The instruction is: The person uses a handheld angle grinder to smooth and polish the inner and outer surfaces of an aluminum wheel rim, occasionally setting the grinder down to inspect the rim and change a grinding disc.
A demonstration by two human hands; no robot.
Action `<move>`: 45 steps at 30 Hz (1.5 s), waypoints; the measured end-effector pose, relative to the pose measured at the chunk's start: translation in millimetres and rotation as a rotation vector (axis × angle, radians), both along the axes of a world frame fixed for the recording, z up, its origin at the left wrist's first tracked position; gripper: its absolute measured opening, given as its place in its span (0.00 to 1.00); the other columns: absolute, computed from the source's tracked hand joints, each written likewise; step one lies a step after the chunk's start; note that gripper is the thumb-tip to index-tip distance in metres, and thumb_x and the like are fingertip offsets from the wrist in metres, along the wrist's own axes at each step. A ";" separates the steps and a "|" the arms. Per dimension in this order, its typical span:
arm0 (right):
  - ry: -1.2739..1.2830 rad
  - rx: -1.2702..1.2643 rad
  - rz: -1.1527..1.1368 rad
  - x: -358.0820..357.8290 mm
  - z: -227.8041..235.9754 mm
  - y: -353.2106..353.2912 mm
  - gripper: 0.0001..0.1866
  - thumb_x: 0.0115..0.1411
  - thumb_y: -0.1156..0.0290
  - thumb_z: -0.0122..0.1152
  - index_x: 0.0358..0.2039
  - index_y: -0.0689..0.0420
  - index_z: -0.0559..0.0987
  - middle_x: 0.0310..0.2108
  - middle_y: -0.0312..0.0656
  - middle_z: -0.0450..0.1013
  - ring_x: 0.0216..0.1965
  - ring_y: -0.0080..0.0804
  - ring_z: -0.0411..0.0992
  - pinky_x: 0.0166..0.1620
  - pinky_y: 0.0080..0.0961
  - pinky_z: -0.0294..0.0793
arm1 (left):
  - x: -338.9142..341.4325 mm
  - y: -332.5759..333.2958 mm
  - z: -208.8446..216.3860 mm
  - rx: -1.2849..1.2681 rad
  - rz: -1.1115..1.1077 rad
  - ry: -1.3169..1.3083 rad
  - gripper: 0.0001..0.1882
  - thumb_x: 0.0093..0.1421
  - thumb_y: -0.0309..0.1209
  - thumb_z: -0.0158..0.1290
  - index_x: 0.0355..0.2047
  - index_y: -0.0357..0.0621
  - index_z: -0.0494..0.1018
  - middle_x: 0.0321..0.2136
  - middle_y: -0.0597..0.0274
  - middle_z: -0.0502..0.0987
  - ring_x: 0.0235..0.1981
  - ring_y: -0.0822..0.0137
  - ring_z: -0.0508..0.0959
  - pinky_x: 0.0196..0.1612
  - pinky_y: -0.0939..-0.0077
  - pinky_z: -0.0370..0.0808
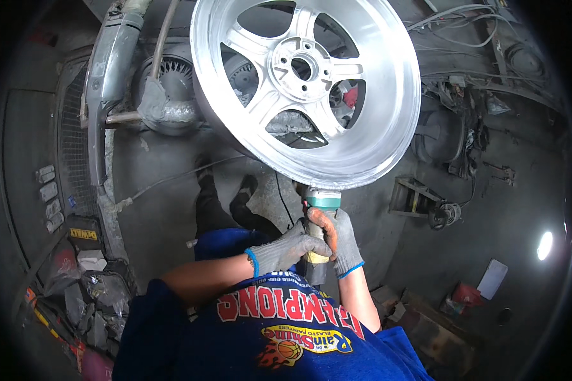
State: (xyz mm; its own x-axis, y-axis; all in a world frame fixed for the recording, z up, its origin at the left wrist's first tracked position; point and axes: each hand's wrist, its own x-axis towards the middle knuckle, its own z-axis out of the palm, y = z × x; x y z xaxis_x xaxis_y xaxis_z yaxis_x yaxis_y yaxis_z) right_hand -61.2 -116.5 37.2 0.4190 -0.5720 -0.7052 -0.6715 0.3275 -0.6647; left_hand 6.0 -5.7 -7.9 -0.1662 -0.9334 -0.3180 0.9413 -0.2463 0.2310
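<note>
Well out to the left of the left hand, a black-and-yellow case [81,227] shows only its outside; its contents cannot be told. Just nearer the body from it, a dark container [119,273] holds crumpled clear plastic [103,289]. The gloved left hand [287,252] is wrapped around the lower body of a green-headed power tool [324,201]. The tool lies between both hands, long axis running away from the torso, head pointing forward to the near rim of a silver wheel [318,84], just beyond the hands. The gloved right hand [344,241] is clamped on the tool's right side, nearer the head, its orange-stained fingers [322,223] curled over it.
</note>
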 end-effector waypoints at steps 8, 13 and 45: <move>0.055 0.110 -0.124 5.1 3.7 -3.0 0.18 0.57 0.64 0.66 0.42 0.65 0.77 0.35 0.41 0.77 0.32 0.25 0.74 0.35 0.24 0.74 | 0.3 -2.5 -2.9 0.014 -0.039 0.013 0.16 0.49 0.21 0.58 0.40 0.38 0.72 0.35 0.58 0.78 0.39 0.64 0.79 0.48 0.72 0.75; -0.037 0.121 -0.072 -9.6 -12.6 -7.1 0.20 0.56 0.62 0.68 0.41 0.65 0.77 0.33 0.40 0.77 0.32 0.24 0.74 0.35 0.22 0.73 | 1.7 2.0 1.7 0.011 0.007 0.004 0.16 0.49 0.21 0.56 0.40 0.39 0.72 0.35 0.57 0.78 0.39 0.64 0.79 0.47 0.72 0.75; 0.032 0.085 -0.066 13.9 11.3 2.1 0.20 0.53 0.62 0.70 0.40 0.65 0.78 0.32 0.39 0.77 0.31 0.24 0.73 0.34 0.24 0.74 | 3.2 3.2 -3.4 -0.009 -0.055 0.018 0.13 0.51 0.21 0.57 0.39 0.38 0.73 0.36 0.58 0.78 0.40 0.67 0.79 0.48 0.74 0.74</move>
State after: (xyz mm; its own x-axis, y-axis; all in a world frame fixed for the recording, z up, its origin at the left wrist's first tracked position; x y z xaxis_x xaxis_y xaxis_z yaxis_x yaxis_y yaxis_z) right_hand -47.2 -114.4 48.4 0.3584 -0.5356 -0.7646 -0.6671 0.4260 -0.6111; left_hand 9.3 -2.5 -11.3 -0.2233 -0.9253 -0.3065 0.9303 -0.2962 0.2164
